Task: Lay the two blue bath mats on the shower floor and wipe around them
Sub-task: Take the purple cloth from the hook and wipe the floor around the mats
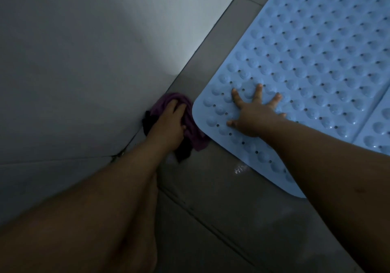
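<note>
A blue bath mat (316, 57) with raised bumps and small holes lies flat on the grey tiled shower floor (211, 198), filling the upper right. A second blue mat (377, 129) lies edge to edge with it at the far right. My right hand (253, 112) presses flat on the first mat's near corner, fingers spread. My left hand (168, 125) grips a purple cloth (190, 125) on the floor strip between the mat and the wall. The cloth touches the mat's rounded corner.
A pale tiled wall (95, 51) runs diagonally along the left, meeting the floor just beyond the cloth. A small wet patch (239, 169) glints on the floor beside the mat's edge. Grout lines cross the dim floor below.
</note>
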